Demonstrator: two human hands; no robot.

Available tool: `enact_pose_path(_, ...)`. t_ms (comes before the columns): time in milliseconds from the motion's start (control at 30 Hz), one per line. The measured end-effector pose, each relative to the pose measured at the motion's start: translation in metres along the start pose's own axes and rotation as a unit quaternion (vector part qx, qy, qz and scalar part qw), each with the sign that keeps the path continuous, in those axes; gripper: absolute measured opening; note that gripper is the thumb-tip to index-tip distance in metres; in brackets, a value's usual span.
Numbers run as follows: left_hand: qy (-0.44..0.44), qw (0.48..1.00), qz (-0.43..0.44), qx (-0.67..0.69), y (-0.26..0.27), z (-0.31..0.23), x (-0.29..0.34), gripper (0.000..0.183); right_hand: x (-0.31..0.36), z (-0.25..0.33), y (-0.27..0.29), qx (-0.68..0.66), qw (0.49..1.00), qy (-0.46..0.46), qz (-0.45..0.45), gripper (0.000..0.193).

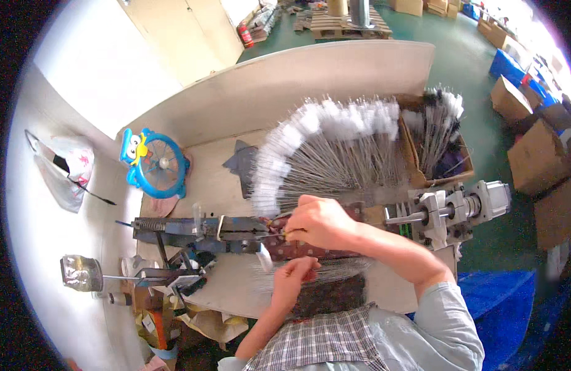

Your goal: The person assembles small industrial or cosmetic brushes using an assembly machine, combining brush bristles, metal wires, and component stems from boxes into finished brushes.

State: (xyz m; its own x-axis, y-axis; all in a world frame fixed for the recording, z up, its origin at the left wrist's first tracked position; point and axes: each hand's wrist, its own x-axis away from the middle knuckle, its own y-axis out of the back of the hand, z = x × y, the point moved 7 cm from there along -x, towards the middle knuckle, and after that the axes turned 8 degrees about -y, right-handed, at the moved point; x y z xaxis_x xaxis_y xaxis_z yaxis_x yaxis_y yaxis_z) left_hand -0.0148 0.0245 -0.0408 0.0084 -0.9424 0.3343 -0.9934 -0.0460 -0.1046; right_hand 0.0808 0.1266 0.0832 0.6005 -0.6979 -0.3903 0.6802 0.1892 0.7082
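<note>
My right hand [319, 224] reaches over a dark red, spotted cloth [328, 248]. Its fingers are pinched on a thin wire, beside the end of a long dark metal machine bar [242, 227]. Nearer to me, my left hand [293, 279] is curled closed above a layer of thin wires [344, 270]; what it holds, if anything, is hidden. A small white brush head [264, 257] stands tilted between the bar and my left hand. Behind my hands fans a large pile of wire-stemmed brushes [335, 145] with white bristle heads pointing away.
A cardboard box [443, 180] of more brushes stands at the back right. Right of the cloth sits a metal shaft unit [449, 213]. At the left are a blue cartoon-shaped fan [185, 167] and a lamp [81, 273]. A raised board [285, 80] edges the table's far side.
</note>
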Motion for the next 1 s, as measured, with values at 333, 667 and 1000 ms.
enact_pose_path(333, -0.024, 0.922, -0.110, 0.370, 0.093, -0.030, -0.004, 0.047, -0.024, 0.004, -0.052, 0.092, 0.992, -0.082, 0.001, 0.009)
enact_pose_path(667, -0.127, 0.968, -0.073, -0.202, 0.063, -0.021, -0.032, 0.035, -0.019, 0.013, -0.029, 0.053, 0.997, -0.059, -0.018, 0.007)
enact_pose_path(1000, -0.141, 0.982, -0.072, -0.101, 0.046, -0.011, -0.030, 0.014, 0.044, -0.012, -0.058, -0.012, 0.998, -0.060, 0.020, 0.017)
